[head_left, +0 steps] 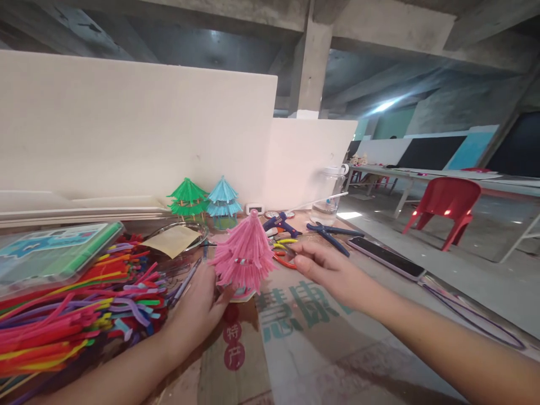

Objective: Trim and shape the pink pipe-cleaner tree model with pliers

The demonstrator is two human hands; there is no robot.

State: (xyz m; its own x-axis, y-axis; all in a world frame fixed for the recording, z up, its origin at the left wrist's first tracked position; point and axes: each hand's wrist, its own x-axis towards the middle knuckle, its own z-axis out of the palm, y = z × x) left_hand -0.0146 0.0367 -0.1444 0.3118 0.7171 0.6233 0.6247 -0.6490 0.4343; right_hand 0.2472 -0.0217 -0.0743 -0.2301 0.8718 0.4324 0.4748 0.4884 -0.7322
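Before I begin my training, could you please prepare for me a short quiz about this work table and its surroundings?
1. True or false: in the picture, the green model stands to the left of the light blue model.
2. Which hand is at the base of the pink model? A: right hand; B: left hand.
3. Fill in: the nearest chair is coloured ____.

Key: 1 true; 2 B; 3 red.

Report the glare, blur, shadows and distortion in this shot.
Head view: white glare streaks below the grey concrete ceiling; head view: multicoloured fuzzy pipe cleaners at lower left look smeared; head view: a dark shadow crosses the printed table covering; head view: the red plastic chair leans, likely wide-angle distortion.
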